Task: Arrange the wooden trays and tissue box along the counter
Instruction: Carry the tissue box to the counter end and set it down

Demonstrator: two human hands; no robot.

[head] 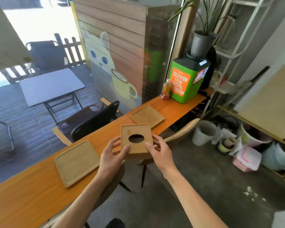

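A wooden tissue box (135, 131) with an oval hole in its top is held over the near edge of the orange counter (23, 193). My left hand (111, 157) grips its left side and my right hand (160, 153) grips its right side. One flat wooden tray (76, 162) lies on the counter to the left of the box. A second wooden tray (147, 116) lies on the counter beyond the box, to the right.
At the counter's far end stand a green box with an orange label (187, 79) and a drink bottle (166, 89). A potted plant (201, 43) sits on the green box. A chair (181, 134) stands below the counter's edge. Buckets and tubs (204, 132) crowd the floor at right.
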